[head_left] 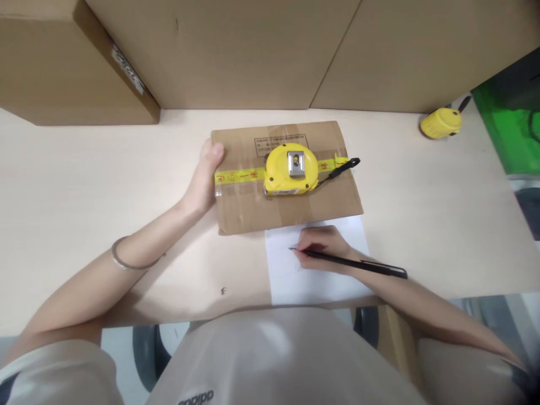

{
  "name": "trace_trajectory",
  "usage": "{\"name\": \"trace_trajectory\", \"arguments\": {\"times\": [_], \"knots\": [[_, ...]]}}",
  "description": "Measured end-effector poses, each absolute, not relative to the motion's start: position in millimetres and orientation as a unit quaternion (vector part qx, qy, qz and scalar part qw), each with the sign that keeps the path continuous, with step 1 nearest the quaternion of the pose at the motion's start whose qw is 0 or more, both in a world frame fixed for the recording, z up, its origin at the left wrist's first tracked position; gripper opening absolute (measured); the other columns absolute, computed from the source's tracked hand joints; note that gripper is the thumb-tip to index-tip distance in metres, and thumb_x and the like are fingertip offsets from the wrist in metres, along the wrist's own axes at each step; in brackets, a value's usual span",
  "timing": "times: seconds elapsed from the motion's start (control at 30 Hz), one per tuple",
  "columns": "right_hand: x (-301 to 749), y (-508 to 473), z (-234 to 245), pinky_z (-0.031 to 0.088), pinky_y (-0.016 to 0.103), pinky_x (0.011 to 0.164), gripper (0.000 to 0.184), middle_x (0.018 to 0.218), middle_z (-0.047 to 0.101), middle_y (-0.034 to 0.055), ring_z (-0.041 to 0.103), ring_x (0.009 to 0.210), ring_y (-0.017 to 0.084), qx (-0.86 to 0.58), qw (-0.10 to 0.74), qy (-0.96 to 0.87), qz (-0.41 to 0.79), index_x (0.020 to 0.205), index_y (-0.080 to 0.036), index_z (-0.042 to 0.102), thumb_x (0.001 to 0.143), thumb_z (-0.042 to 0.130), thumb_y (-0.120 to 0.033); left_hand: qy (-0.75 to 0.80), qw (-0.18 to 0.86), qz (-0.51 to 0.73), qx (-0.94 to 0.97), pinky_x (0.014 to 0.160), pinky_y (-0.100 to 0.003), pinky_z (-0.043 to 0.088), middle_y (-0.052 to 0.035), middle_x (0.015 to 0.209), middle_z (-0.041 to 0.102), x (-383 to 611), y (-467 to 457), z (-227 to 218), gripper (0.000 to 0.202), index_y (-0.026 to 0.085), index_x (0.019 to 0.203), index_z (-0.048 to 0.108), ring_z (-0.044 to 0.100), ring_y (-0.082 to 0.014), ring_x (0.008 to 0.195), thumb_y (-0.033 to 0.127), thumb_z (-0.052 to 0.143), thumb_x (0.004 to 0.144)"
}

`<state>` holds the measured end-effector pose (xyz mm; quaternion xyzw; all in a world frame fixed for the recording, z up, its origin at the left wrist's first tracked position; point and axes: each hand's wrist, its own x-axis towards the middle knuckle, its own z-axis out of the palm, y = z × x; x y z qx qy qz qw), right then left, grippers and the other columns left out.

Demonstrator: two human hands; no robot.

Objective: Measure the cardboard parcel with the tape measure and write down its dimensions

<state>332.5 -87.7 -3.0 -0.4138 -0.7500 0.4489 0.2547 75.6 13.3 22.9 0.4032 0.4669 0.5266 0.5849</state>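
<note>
My left hand [206,175] grips the left edge of a flat cardboard box [248,211], its thumb on top and the other fingers hidden behind the edge. Yellow tape with red print runs across the box. On top rests a yellow tape measure [278,171] with a metal belt clip and a black wrist strap [343,169]. Below the box, a white sheet of paper [287,284] lies partly under it. My right hand [323,246] is closed around a black pen [354,262], whose tip points left, at or just over the paper.
Large cardboard boxes [236,56] line the back of the pale table [422,225]. Another carton [63,67] with a written label stands at the back left. A second yellow tape measure [441,124] sits at the back right. The table's front edge is close to my body.
</note>
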Motion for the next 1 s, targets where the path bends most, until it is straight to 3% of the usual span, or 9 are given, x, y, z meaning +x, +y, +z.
{"name": "trace_trajectory", "arguments": {"times": [0.17, 0.33, 0.5, 1.0], "knots": [[335.5, -89.5, -3.1, 0.037, 0.022, 0.048, 0.018, 0.059, 0.060, 0.0000, 0.050, 0.052, 0.009, -0.402, 0.251, -0.756, 0.451, 0.065, -0.018, 0.058, 0.082, 0.064, -0.020, 0.430, 0.590, 0.520, 0.444, 0.114, -0.046, 0.049, -0.0044, 0.117, 0.072, 79.5, 15.0, 20.7, 0.043, 0.024, 0.120, 0.063, 0.049, -0.0308, 0.143, 0.052, 0.046, 0.092], [333.6, -88.1, -2.8, 0.037, 0.022, 0.047, 0.019, 0.059, 0.060, -0.0008, 0.048, 0.051, 0.008, -0.396, 0.250, -0.757, 0.455, 0.065, -0.018, 0.058, 0.083, 0.065, -0.018, 0.432, 0.601, 0.504, 0.446, 0.116, -0.046, 0.046, -0.0016, 0.121, 0.074, 77.6, 15.5, 21.6, 0.044, 0.029, 0.120, 0.063, 0.045, -0.0317, 0.146, 0.057, 0.052, 0.089], [332.2, -88.1, -1.7, 0.035, 0.021, 0.047, 0.019, 0.058, 0.058, -0.0013, 0.047, 0.051, 0.007, -0.398, 0.250, -0.760, 0.449, 0.063, -0.017, 0.059, 0.081, 0.064, -0.015, 0.397, 0.621, 0.516, 0.436, 0.117, -0.045, 0.043, 0.0029, 0.120, 0.075, 78.2, 15.5, 21.4, 0.040, 0.031, 0.124, 0.062, 0.039, -0.0301, 0.149, 0.051, 0.052, 0.091], [332.0, -86.5, -1.4, 0.032, 0.020, 0.047, 0.020, 0.056, 0.054, -0.0037, 0.043, 0.050, 0.005, -0.389, 0.251, -0.768, 0.442, 0.062, -0.018, 0.058, 0.080, 0.065, -0.015, 0.398, 0.623, 0.507, 0.442, 0.117, -0.043, 0.043, 0.0022, 0.123, 0.074, 79.0, 15.2, 24.5, 0.041, 0.030, 0.122, 0.062, 0.038, -0.0301, 0.151, 0.054, 0.055, 0.089]]}}
